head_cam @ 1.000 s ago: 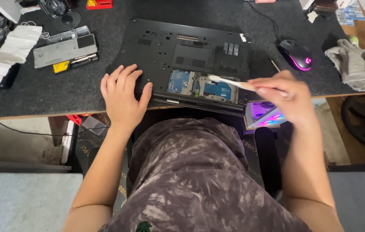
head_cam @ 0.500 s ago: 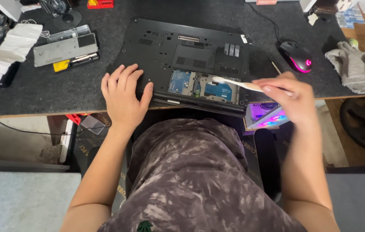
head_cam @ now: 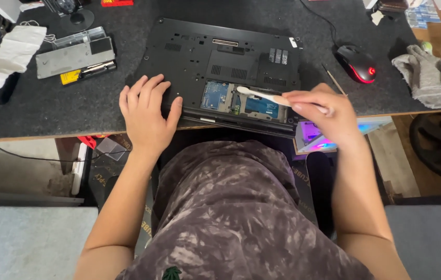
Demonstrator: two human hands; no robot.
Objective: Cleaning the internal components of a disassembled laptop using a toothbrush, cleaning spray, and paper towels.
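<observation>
A black laptop (head_cam: 199,57) lies upside down on the dark desk mat, its bottom panel off near the front edge so that a blue circuit board (head_cam: 215,95) and other inner parts show. My left hand (head_cam: 147,111) rests flat on the laptop's front left corner, fingers spread. My right hand (head_cam: 329,111) holds a thin white brush-like tool (head_cam: 262,94). Its tip lies over the open bay, between the blue boards.
A grey removed cover panel (head_cam: 75,54) with a yellow-handled tool lies at the left. A black mouse (head_cam: 356,63) with a red light and a grey cloth (head_cam: 430,75) sit at the right. A white cloth bag (head_cam: 8,54) lies far left. The desk edge runs just below the laptop.
My right hand and the white tool have shifted slightly left over the open bay. The left hand has stayed in place on the laptop.
</observation>
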